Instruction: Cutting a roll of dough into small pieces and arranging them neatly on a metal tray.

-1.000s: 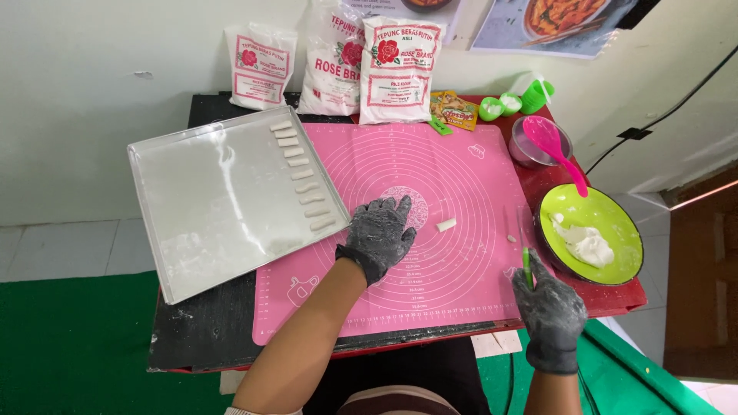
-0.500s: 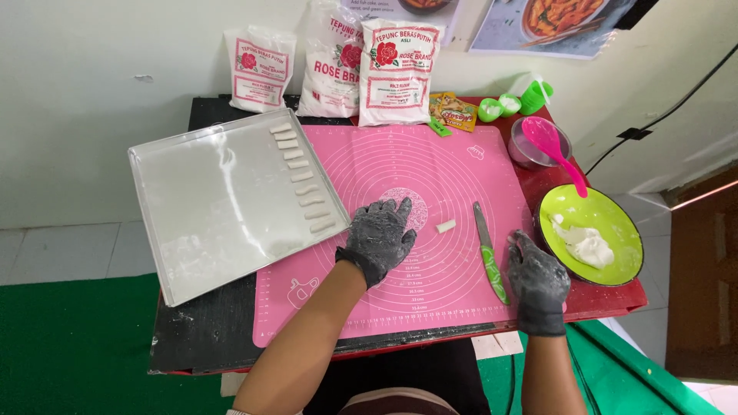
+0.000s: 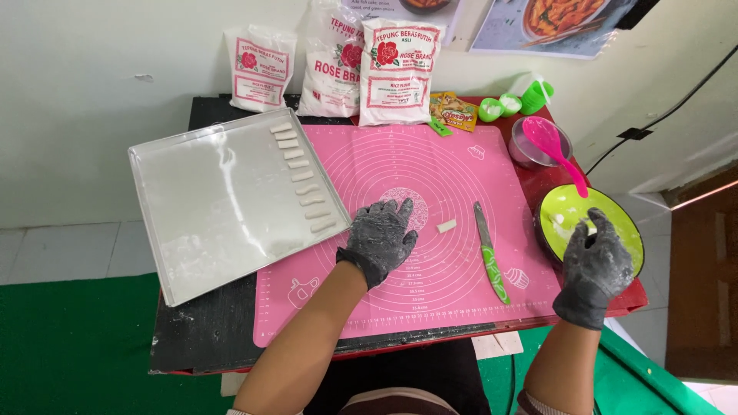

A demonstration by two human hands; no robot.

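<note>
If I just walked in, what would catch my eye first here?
The bright pink mat fills the table's middle, with the left hand in a floury grey glove pressed flat on it. Left of it, a metal tray holds a row of dough sticks; the right hand reaches into a green plate.

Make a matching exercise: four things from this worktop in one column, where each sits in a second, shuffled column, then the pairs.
Things:
1. knife
2. dough sticks
3. pink spoon
4. right hand

Places:
A. in a row along the metal tray's right edge
B. over the green plate
C. lying on the pink mat
D. in the small grey bowl

Pairs: 1-C, 2-A, 3-D, 4-B
</note>
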